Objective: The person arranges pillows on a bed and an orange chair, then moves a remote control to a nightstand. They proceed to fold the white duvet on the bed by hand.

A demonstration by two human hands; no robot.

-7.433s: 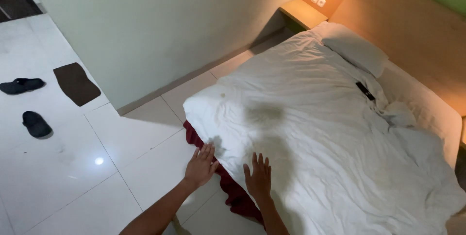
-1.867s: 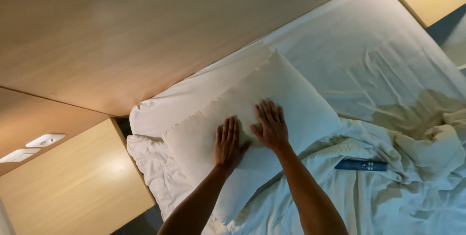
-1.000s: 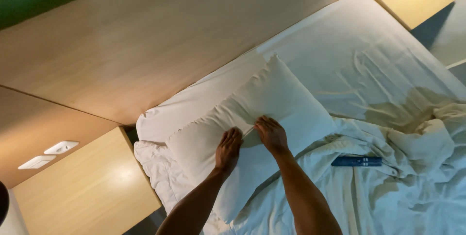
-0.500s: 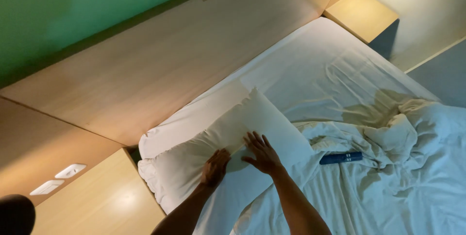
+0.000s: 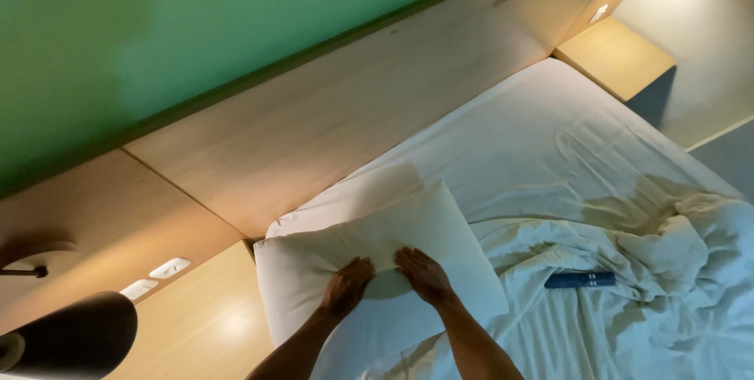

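Left hand (image 5: 348, 284): spread flat, pressing the white pillow (image 5: 377, 270), lower centre.
Right hand (image 5: 422, 274): spread flat on the same pillow, just beside.
Remote (image 5: 580, 279): dark, on rumpled sheet (image 5: 628, 309), lower right.

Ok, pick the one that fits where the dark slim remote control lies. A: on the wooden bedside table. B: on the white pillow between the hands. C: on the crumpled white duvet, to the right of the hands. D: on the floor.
C: the dark slim remote control lies on the crumpled white duvet, apart from the right hand and left hand, which both press the white pillow.
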